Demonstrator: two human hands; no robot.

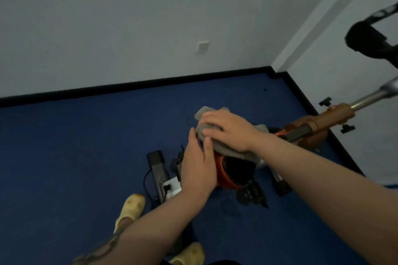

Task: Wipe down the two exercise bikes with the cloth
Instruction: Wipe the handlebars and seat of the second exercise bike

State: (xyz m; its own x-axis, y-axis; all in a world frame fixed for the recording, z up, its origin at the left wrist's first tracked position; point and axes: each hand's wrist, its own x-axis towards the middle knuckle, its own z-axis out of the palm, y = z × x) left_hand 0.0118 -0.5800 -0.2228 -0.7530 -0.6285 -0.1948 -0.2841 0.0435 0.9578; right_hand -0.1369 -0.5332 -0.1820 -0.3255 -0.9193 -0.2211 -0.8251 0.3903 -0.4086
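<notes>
The right hand (226, 130) lies palm down on a grey cloth (217, 137), fingers spread and bent over its folds, pressing it onto the top of the bike's body; the left hand (198, 168) comes in from below and pinches the near edge of the same cloth with thumb and fingertips, its palm against the side of the housing; both forearms are bare, and the left one bears a dark tattoo near the bottom edge. The cloth is soft and bunched, with one corner sticking up beyond the right hand's fingers; it drapes over the orange and black housing (232, 170) of one exercise bike (305, 129), which stands on the floor near the room's corner; the bike has a brownish-orange frame, a silver post (366, 98) rising to the right, black adjustment knobs, a black pedal (249, 193) low at the front and a grey base bar (158, 170) to the left with a thin black cable beside it; only this one bike shows, and a black padded part (366, 41) juts in at the right edge. Two feet in pale yellow shoes (131, 206) stand on the deep blue carpet (75, 153); a black skirting board (129, 85) runs along the foot of the plain white walls, which meet in a corner on the right; one white wall plate (202, 46) sits on the far wall.
</notes>
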